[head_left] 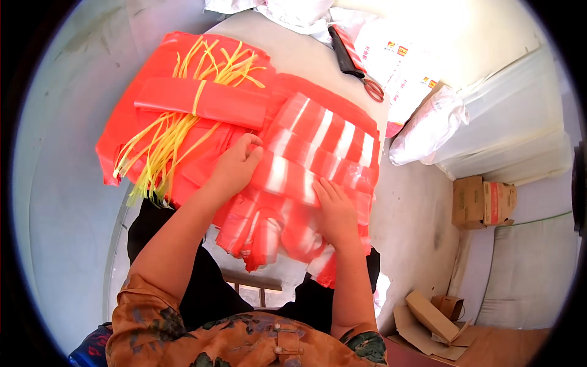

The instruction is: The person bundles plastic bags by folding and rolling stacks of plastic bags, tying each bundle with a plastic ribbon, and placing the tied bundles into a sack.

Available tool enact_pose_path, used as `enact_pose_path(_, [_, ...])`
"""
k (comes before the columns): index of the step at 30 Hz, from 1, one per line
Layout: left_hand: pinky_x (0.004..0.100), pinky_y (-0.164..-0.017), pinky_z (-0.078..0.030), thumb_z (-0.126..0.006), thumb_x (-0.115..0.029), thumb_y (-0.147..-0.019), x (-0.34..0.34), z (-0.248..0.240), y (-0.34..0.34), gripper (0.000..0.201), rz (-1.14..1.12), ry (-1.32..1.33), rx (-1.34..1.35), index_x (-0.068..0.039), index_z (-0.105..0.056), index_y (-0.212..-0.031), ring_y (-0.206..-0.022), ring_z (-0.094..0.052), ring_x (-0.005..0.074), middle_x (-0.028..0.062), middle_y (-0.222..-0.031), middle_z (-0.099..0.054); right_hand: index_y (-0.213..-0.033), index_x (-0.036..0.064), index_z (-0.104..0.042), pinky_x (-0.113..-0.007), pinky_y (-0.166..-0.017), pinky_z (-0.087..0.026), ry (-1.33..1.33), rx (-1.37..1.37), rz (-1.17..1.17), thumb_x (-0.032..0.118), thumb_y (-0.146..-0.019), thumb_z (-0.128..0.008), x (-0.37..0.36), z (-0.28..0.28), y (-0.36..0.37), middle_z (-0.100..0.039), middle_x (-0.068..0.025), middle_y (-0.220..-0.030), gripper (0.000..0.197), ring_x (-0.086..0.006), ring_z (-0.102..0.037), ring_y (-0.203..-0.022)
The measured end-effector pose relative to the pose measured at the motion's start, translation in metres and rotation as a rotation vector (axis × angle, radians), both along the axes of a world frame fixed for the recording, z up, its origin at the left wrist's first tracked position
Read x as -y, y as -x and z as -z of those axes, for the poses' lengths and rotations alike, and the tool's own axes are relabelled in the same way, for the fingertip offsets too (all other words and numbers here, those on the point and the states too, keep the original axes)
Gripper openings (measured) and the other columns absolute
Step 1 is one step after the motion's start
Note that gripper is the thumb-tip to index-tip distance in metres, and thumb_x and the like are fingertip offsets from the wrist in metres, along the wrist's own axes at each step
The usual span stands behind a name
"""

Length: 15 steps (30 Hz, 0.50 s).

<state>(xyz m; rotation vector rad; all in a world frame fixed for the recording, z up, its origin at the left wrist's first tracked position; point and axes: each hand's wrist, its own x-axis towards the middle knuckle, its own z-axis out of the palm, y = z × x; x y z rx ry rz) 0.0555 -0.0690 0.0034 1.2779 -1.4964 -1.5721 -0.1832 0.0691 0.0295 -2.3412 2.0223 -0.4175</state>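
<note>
A stack of red-and-white striped plastic bags [317, 137] lies in overlapping layers on the table, its loose lower ends hanging toward my lap. My left hand [239, 160] is at the stack's left edge, fingers curled and pinched on the edge of a bag. Across the striped layers my right hand [335, 211] lies flat with its fingers stretched out. To the left, a folded red plastic bundle [211, 101] tied with a yellow strip rests over a sheaf of yellow ties [160, 147]. Beneath these spreads a larger pile of red plastic bags [131, 131].
On the far part of the table [263, 40] lie a black-and-red object [347, 52] and red-handled scissors [373, 90]. White printed sacks [403, 70] stand beyond. Cardboard boxes [469, 203] sit by the right wall, and flattened cardboard [431, 324] lies at lower right.
</note>
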Motion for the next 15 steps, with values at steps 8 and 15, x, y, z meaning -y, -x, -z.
enact_pose_path(8, [0.0481,-0.103,-0.043,-0.083,-0.024,-0.071,-0.026,-0.025,-0.025,0.057,0.416,1.045,0.231,-0.01,-0.061,-0.122,-0.125,-0.053,0.0368,0.0111,-0.127,-0.061,-0.128,0.0092,-0.062,-0.039,-0.096,-0.049,-0.169,0.148,0.057,0.001,-0.079,-0.058,-0.012,-0.047,-0.004,-0.065,-0.0139,-0.125,0.05,-0.0301,-0.061,-0.115])
enact_pose_path(15, [0.0445,-0.081,-0.051,-0.077,-0.023,-0.079,-0.036,-0.015,-0.023,0.03,0.447,0.664,0.217,-0.005,-0.067,-0.101,-0.095,-0.066,0.0319,0.0146,-0.092,-0.068,-0.124,0.0113,-0.064,-0.038,-0.083,-0.052,-0.584,0.222,0.226,0.008,-0.088,-0.059,0.0,-0.094,0.004,-0.068,-0.0159,-0.108,0.036,-0.031,-0.067,-0.091])
